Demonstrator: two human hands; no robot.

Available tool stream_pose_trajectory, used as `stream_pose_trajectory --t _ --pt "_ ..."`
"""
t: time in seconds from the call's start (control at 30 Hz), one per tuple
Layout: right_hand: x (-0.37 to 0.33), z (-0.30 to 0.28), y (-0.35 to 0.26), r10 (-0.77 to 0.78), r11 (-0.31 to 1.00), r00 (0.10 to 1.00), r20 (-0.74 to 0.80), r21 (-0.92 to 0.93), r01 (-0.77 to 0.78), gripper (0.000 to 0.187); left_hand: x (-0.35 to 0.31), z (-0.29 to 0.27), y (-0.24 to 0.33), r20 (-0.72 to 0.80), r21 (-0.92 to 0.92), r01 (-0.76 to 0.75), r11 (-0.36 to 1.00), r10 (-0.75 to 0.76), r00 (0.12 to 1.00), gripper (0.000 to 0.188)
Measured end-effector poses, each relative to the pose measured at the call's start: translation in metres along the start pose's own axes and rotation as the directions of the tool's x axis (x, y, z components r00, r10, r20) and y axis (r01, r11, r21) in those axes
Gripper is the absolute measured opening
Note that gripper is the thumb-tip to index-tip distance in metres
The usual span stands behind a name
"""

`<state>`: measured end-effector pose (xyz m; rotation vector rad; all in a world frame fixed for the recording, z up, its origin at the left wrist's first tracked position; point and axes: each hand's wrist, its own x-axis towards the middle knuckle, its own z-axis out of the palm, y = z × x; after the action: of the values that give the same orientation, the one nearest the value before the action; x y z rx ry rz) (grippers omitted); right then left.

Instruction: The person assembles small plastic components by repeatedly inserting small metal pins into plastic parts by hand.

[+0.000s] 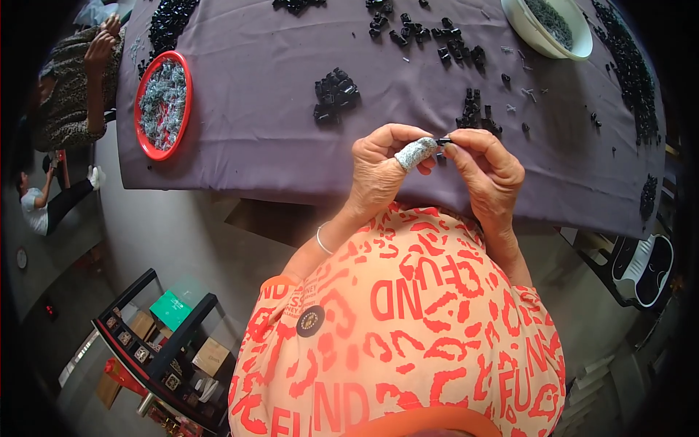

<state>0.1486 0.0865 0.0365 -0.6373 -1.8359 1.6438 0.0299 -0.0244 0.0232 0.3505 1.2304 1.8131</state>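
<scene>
My left hand (380,162) and my right hand (489,164) meet over the table's near edge. Pinched between the fingertips of both is a small black plastic piece (443,141). A grey speckled wrap (415,154) covers my left thumb. Just beyond my right hand lies a small group of black pieces (472,109). Farther left sits a heap of similar black pieces (336,95). My fingers hide part of the held piece, and its exact kind is too small to make out.
A purple cloth covers the table (247,109). On the left stands a red basin (188,109) of small grey-silver parts; at far right, a pale bowl (579,51) of grey parts. Black pieces (633,87) line the right edge. Another person (80,80) sits at the left.
</scene>
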Motion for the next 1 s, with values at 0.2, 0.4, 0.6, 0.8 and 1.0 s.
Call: stream_pose_trajectory --t 0.2,0.4,0.6,0.8,1.0 --pt "0.005 -0.001 -0.002 -0.08 0.993 0.995 0.064 -0.086 0.086 0.016 -0.001 0.002 0.002 -0.023 -0.009 0.008 1.0 -0.008 1.0 0.012" --pt "0.009 0.002 0.001 -0.224 0.936 0.972 0.068 -0.263 0.234 0.017 0.004 0.002 -0.001 -0.032 0.041 0.038 0.998 -0.037 0.999 0.01" --pt "0.015 0.002 0.008 -0.186 0.936 0.981 0.048 -0.294 0.192 0.017 0.015 -0.001 -0.011 -0.021 0.148 -0.029 0.989 0.032 0.999 0.014" --pt "0.023 0.006 0.031 -0.347 0.778 0.923 0.166 -0.498 0.382 0.02 0.022 -0.01 -0.008 -0.039 0.512 -0.013 0.859 0.038 0.999 0.017" --pt "0.026 0.016 0.033 -0.35 0.643 0.902 0.251 -0.636 0.426 0.029 0.024 -0.016 0.002 -0.095 0.445 0.102 0.89 -0.066 0.993 0.023"
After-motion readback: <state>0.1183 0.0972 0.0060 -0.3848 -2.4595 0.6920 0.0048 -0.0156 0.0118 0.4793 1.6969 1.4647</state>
